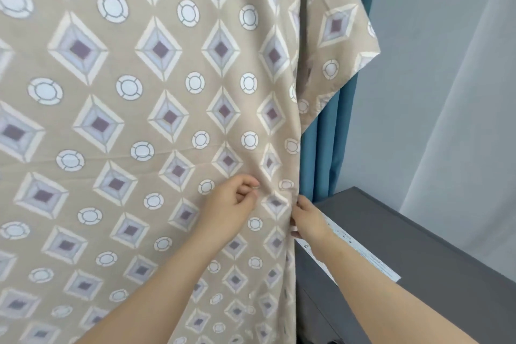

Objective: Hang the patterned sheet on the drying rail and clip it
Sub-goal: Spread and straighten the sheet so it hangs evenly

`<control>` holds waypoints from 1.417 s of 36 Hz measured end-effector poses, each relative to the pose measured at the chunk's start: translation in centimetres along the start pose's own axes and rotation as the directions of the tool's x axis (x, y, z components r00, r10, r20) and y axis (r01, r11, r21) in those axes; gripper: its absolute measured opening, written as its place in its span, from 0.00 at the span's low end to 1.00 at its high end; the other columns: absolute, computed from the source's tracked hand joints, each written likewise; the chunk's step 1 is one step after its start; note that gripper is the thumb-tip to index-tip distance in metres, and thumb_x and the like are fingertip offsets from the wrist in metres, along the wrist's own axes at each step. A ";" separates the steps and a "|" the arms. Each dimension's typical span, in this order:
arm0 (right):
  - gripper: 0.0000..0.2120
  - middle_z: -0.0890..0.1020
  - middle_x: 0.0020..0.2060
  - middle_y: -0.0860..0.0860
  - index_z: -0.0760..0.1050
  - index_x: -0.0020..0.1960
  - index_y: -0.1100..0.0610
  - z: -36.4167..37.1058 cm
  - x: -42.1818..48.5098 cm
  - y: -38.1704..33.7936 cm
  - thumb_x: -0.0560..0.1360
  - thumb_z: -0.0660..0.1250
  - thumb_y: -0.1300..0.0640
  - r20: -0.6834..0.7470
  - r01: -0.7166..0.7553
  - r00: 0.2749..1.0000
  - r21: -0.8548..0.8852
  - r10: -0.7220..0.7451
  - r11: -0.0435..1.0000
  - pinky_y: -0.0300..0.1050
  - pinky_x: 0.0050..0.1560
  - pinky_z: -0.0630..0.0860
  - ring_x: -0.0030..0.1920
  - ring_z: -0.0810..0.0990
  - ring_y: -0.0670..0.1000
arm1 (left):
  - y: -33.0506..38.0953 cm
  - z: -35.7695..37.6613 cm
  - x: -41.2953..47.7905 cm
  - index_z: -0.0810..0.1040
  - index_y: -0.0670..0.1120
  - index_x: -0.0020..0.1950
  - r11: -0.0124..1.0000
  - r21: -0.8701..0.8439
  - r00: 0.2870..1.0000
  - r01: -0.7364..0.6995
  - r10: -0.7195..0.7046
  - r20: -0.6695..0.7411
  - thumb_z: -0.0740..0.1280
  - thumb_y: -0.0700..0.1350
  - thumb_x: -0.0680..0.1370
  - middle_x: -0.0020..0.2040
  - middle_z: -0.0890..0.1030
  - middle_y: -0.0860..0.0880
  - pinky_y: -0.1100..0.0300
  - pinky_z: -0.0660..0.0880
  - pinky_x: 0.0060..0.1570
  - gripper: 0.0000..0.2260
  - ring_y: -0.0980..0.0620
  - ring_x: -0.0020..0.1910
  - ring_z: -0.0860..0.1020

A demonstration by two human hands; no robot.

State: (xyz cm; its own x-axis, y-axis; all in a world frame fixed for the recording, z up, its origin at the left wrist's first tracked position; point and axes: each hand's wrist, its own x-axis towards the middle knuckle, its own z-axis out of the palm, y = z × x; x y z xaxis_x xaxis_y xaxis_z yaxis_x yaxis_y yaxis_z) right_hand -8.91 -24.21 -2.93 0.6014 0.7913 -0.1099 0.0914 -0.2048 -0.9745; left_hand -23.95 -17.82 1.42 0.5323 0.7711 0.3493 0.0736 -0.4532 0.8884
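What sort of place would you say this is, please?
Probably a room at home: a beige diamond-patterned sheet hangs beside teal curtains, a sheer white curtain and a dark grey cabinet.

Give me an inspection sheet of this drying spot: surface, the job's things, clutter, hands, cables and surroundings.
Surface: grey cabinet top at the right, beside the hanging cloth.
Job's things: patterned sheet hangs and fills most of the view, with a corner draped over at upper right; rail and clips not in view.
Clutter: white printed strip lying on the cabinet.
Hands: left hand pinches a fold on the sheet's face; right hand grips its right edge, fingers curled round it.
Cables: nothing seen.
Surroundings: blue curtain, pale sheer curtain, grey wall.
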 end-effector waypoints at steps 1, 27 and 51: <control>0.09 0.77 0.47 0.50 0.71 0.57 0.52 -0.1 0.0 -0.3 0.79 0.57 0.52 0.047 -0.051 0.998 -0.003 0.051 0.999 0.45 0.49 0.73 0.45 0.75 0.51 | 0.0 0.1 0.0 0.75 0.58 0.40 1.000 0.007 1.000 0.004 -0.004 -0.008 0.65 0.38 0.75 0.38 0.78 0.54 0.55 0.75 0.47 0.13 0.53 0.39 0.78; 0.09 0.76 0.39 0.43 0.73 0.52 0.53 -1.3 -2.9 5.0 0.75 0.62 0.65 0.371 0.002 0.925 -0.204 0.075 0.979 0.25 0.32 0.68 0.38 0.74 0.39 | -3.7 3.2 -2.5 0.67 0.55 0.41 0.970 0.242 0.998 -0.032 0.045 -0.051 0.70 0.48 0.72 0.41 0.72 0.55 0.58 0.71 0.42 0.10 0.55 0.38 0.73; 0.14 0.80 0.53 0.62 0.72 0.60 0.67 4.1 -1.4 9.1 0.81 0.54 0.61 0.358 -0.153 0.926 0.071 0.118 0.986 0.37 0.49 0.77 0.50 0.78 0.53 | -8.4 4.0 -4.6 0.68 0.55 0.43 0.956 0.215 0.978 0.201 -0.186 -0.091 0.73 0.47 0.69 0.41 0.77 0.57 0.51 0.76 0.51 0.14 0.51 0.46 0.79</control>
State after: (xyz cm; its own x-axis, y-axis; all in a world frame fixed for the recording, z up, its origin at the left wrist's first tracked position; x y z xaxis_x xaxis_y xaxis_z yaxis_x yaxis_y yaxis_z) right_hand -12.16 -24.79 -12.45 0.2832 0.9152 -0.2866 -0.0579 -0.2820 -0.9577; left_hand -23.65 -19.28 -8.86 0.4303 0.8793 0.2040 0.3585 -0.3739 0.8554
